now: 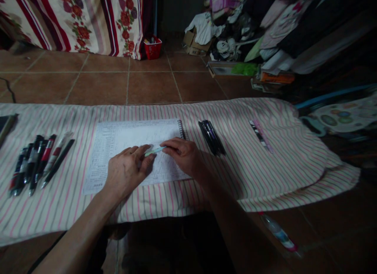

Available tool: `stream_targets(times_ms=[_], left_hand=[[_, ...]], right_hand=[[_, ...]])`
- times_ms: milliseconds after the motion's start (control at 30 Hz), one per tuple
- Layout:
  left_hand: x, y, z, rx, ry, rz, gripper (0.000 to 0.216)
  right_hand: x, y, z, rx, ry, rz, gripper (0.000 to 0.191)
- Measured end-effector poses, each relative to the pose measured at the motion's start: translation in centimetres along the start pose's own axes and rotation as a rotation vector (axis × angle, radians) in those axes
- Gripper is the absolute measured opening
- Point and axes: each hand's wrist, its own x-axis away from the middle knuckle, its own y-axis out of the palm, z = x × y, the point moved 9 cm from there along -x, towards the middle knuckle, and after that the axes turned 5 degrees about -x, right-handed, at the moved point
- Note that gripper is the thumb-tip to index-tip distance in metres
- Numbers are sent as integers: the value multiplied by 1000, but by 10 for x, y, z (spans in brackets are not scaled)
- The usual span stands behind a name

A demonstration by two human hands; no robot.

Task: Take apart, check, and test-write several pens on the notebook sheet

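Between my two hands lies a slim pale blue-green pen point(155, 151), tilted slightly up to the right, over a spiral notebook point(138, 130) covered in writing. My left hand point(126, 166) pinches its left end with thumb and fingers. At the other end, my right hand point(184, 154) grips it with closed fingertips. The pen's two ends are hidden by my fingers. Right of the notebook rests a bundle of dark pens point(211, 137). Several black, red and silver pens point(38, 160) lie side by side on the left.
A striped cloth point(235, 175) covers the low table. Farther right on it are a pink pen and a black-and-white pen point(258, 135). A dark flat object point(6, 126) sits at the left edge. On the floor are a plastic bottle point(278, 231) and a red basket point(153, 48).
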Motion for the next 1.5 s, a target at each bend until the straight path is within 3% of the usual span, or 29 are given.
stream_targets(times_ms=[133,300,433,533,733,1033,1233,1367,1500], left_hand=[[-1,1,-26,416,-226,11,37],[3,16,-47,895,-513,21,29],[5,20,-54,1235,-657,131,30],[4,22,-54,1353,-694,172,34],[3,25,-49,1225,-652,65,26],[1,23,-53,944,-534,6,22],[-4,6,-31,511,-206,30,21],[-2,9,-2,362,72,-25,20],[0,13,16,203,205,-20,22]], right_hand=[[3,-2,15,-112,192,12,14],[11,13,36,-420,468,-50,15],[11,21,36,-575,504,-69,15],[10,20,33,-607,494,-51,15],[9,15,32,-618,494,-39,19],[12,14,35,-576,522,-59,18],[12,8,38,-502,563,-100,14],[13,7,36,-476,576,-183,12],[16,6,38,-421,591,-262,11]])
